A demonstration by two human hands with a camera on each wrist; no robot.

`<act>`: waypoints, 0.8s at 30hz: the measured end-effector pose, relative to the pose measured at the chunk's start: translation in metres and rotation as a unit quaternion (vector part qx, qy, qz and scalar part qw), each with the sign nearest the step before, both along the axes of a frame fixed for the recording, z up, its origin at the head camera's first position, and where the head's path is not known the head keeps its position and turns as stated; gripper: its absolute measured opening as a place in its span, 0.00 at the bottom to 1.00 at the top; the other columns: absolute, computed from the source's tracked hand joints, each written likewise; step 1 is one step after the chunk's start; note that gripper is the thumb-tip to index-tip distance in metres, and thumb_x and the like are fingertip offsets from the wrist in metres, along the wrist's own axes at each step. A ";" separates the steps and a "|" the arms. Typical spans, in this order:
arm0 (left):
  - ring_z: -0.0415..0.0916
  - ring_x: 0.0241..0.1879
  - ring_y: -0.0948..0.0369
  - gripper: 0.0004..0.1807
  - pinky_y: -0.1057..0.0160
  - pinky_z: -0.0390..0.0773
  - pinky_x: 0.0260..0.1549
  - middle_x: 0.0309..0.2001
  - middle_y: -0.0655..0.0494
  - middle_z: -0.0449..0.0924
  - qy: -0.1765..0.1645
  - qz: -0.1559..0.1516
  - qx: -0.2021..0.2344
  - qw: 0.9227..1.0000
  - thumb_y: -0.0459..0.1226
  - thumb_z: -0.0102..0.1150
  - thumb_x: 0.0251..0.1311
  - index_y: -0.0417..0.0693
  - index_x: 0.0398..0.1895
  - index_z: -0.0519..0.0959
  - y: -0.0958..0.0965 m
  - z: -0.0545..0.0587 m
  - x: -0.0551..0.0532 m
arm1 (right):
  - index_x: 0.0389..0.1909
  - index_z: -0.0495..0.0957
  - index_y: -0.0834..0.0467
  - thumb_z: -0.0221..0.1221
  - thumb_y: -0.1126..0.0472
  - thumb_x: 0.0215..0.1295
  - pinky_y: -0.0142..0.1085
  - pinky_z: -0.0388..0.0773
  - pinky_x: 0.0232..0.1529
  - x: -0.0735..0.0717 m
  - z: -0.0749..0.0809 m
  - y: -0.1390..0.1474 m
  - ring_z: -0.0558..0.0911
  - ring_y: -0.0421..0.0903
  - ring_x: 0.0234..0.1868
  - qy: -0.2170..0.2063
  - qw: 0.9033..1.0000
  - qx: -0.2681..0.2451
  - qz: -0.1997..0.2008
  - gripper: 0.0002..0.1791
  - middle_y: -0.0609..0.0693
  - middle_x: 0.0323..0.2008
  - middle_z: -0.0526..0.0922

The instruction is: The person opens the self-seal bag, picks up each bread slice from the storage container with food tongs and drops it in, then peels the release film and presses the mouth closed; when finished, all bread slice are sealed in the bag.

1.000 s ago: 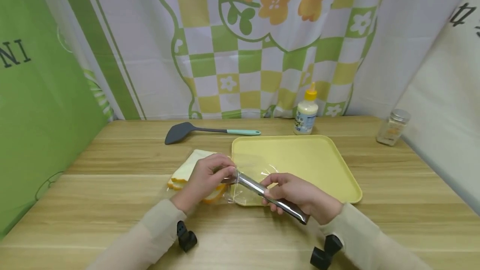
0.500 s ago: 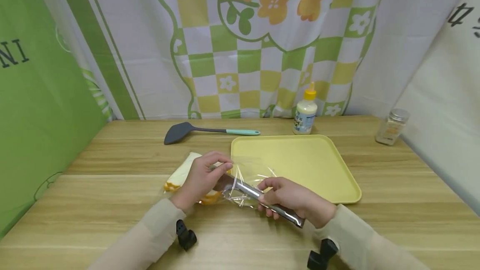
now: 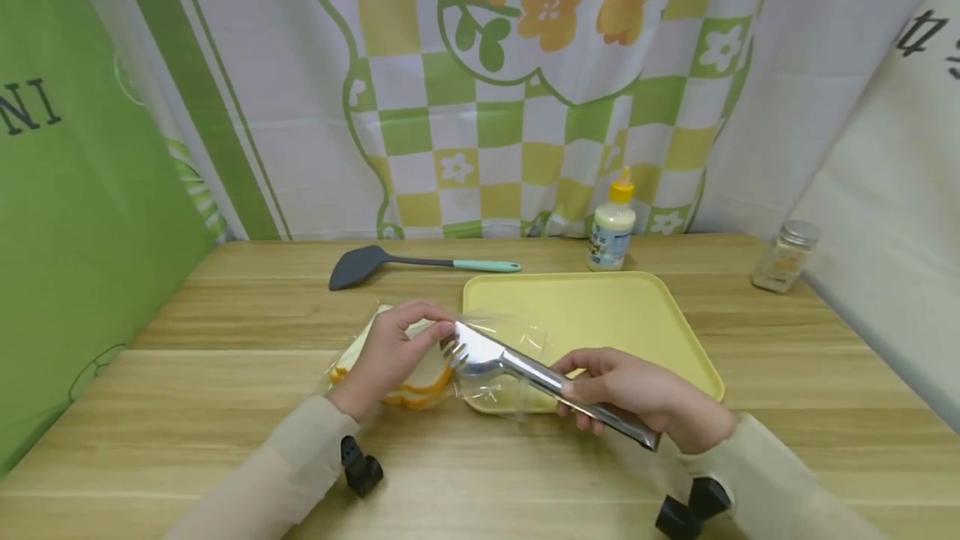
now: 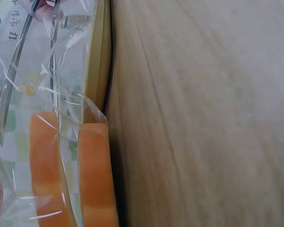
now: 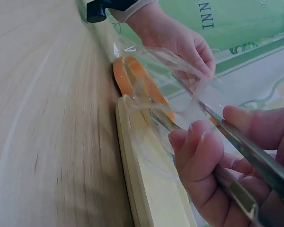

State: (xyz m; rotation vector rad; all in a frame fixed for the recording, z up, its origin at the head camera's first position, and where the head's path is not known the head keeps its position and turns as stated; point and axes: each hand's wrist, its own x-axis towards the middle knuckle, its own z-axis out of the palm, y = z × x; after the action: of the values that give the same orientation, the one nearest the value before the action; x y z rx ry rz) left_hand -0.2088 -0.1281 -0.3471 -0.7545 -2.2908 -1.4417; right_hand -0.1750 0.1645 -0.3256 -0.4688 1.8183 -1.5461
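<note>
Two slices of bread (image 3: 416,394) with orange crusts (image 4: 93,170) lie in a clear plastic bag (image 3: 517,398), whose mouth points right over the tray. My left hand (image 3: 397,348) is above the bread, thumb and fingers pinching the bag's upper edge. Metal tongs (image 3: 540,373) are gripped in my right hand (image 3: 633,390), thumb on one arm and fingers around the other. Their arms (image 5: 260,153) stand apart, and the heads are at the bag mouth near the left fingertips. In the left wrist view, one arm lines up with the gap between the crusts; how deep it reaches I cannot tell.
A yellow tray (image 3: 585,323) lies partly under the bag mouth. Behind stand a spatula (image 3: 360,265) lying flat, an upright squeeze bottle (image 3: 611,236) with a yellow cap, and a glass jar (image 3: 786,257) at the far right. Curtains border the wooden table.
My right hand has moved right with the tongs, drawing their heads back from the bread, and one toothed head now shows. My left hand shifted slightly left, still holding the bag.
</note>
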 end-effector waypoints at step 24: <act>0.76 0.39 0.69 0.04 0.69 0.75 0.43 0.34 0.48 0.83 0.024 0.082 0.012 0.996 0.31 0.62 0.54 0.38 0.32 0.82 -0.026 0.010 -0.005 | 0.57 0.65 0.60 0.41 0.70 0.70 0.27 0.77 0.31 0.011 0.002 0.074 0.78 0.38 0.32 0.039 0.990 -0.127 0.048 0.17 0.53 0.40 0.79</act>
State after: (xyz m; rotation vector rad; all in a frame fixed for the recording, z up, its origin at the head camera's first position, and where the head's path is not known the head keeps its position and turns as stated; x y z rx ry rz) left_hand -0.2138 -0.1543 -0.3371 -0.5721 -2.2377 -1.3599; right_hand -0.1644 0.2388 -0.3233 -0.7337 1.6363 -1.7204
